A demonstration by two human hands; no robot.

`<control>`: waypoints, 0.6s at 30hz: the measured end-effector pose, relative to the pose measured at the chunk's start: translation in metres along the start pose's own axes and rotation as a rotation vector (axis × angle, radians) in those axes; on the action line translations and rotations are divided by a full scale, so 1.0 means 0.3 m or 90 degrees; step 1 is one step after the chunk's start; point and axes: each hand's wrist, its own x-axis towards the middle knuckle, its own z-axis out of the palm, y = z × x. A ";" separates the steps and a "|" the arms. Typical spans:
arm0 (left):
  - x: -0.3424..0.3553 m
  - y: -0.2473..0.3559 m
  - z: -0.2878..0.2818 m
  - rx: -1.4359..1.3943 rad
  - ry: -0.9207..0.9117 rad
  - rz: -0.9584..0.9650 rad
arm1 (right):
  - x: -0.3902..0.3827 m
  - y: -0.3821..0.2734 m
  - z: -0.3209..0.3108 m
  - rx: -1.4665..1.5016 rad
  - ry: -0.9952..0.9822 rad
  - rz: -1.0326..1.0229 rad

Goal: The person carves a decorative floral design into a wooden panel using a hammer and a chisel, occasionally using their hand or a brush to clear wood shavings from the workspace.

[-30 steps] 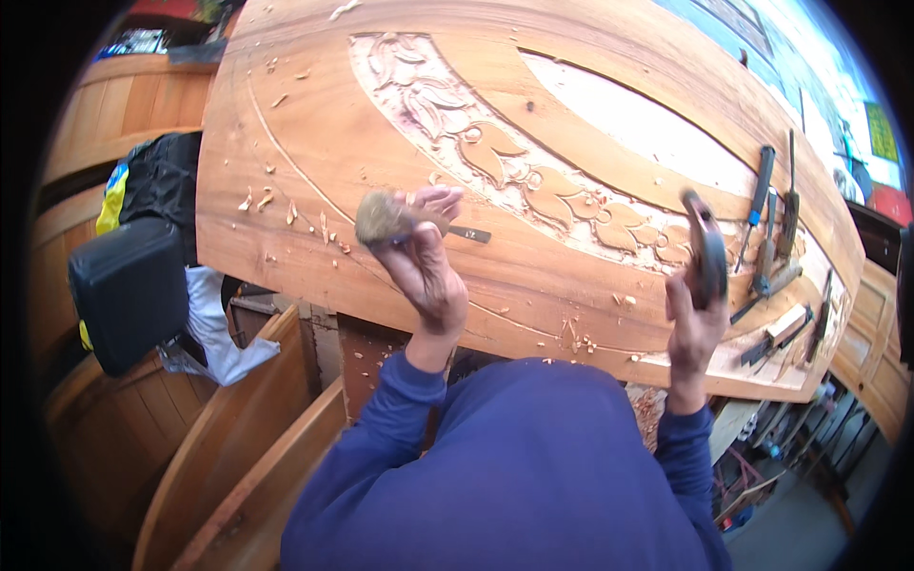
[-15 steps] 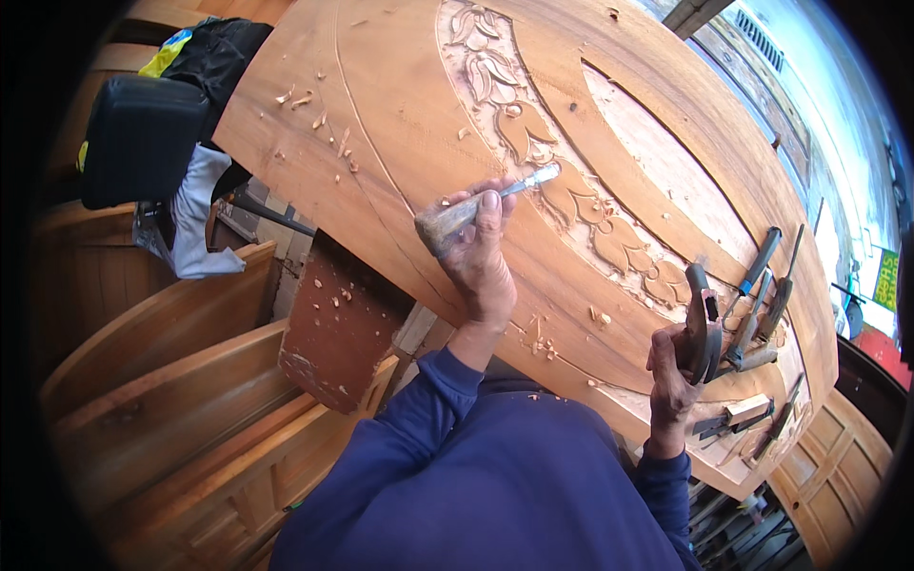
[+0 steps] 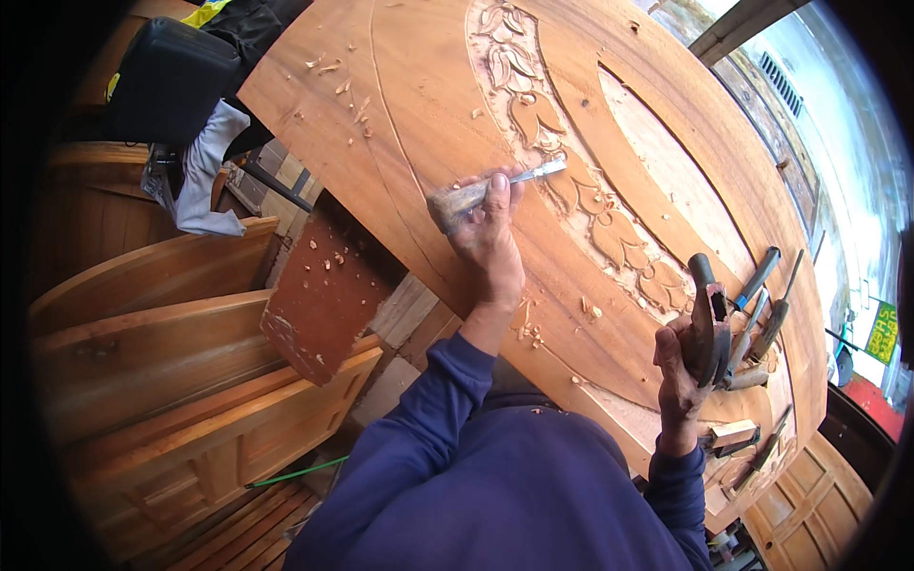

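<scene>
My left hand (image 3: 487, 252) is closed around the worn wooden handle of a chisel (image 3: 538, 173). Its metal blade points right, over the carved band of flowers and leaves (image 3: 609, 228) on a large wooden panel (image 3: 428, 105); whether the tip touches the wood I cannot tell. Over the panel's right part, my right hand (image 3: 678, 376) grips what looks like a claw hammer (image 3: 709, 328), its dark head upward and the handle hidden. Close beside the hammer lie several carving tools, among them one with a black and blue handle (image 3: 759, 276).
Curled shavings (image 3: 357, 109) are scattered on the panel. A small wood block (image 3: 735, 435) rests near its right end. To the left are a reddish-brown board (image 3: 328, 285), wooden door panels (image 3: 181, 333), a black case (image 3: 176, 76) and a grey cloth (image 3: 214, 171). A wooden post (image 3: 747, 29) rises at upper right.
The whole view has shifted slightly, so the panel's near parts and the left-hand clutter sit differently. Both hands keep their holds, and the chisel lies a little flatter in the view.
</scene>
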 end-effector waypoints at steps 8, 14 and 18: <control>0.004 -0.008 0.005 -0.016 -0.005 0.031 | 0.019 -0.015 0.003 -0.044 -0.039 0.002; -0.014 -0.008 0.022 -0.015 0.021 0.017 | 0.034 -0.021 0.020 -0.071 -0.050 -0.016; -0.034 -0.027 0.038 -0.003 0.034 0.066 | 0.131 -0.086 0.076 -0.140 -0.104 -0.158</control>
